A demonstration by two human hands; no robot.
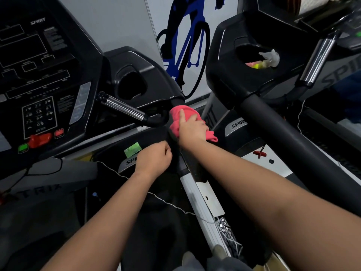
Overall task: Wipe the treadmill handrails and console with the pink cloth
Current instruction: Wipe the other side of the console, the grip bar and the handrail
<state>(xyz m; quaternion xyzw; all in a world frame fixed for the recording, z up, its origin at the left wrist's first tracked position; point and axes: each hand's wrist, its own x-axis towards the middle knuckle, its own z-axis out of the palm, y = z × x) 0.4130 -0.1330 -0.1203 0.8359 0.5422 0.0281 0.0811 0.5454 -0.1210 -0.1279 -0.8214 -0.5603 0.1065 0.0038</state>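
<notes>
The pink cloth (180,119) is wrapped over the top of the treadmill's right handrail (192,169), just below the console's cup holder. My right hand (192,128) grips the cloth around the rail, index finger stretched up along it. My left hand (154,157) sits just left of the same rail, lower down, fingers curled; whether it holds the rail's edge is unclear. The black console (39,75) with keypad and red and green buttons fills the left. A chrome pulse grip (122,107) juts out between console and cloth.
A second treadmill stands close on the right, its thick black handrail (283,133) running diagonally and its cup holder (257,59) holding bits of litter. A thin white cord (166,202) crosses below my left forearm. A wall with a blue cyclist graphic (185,45) is behind.
</notes>
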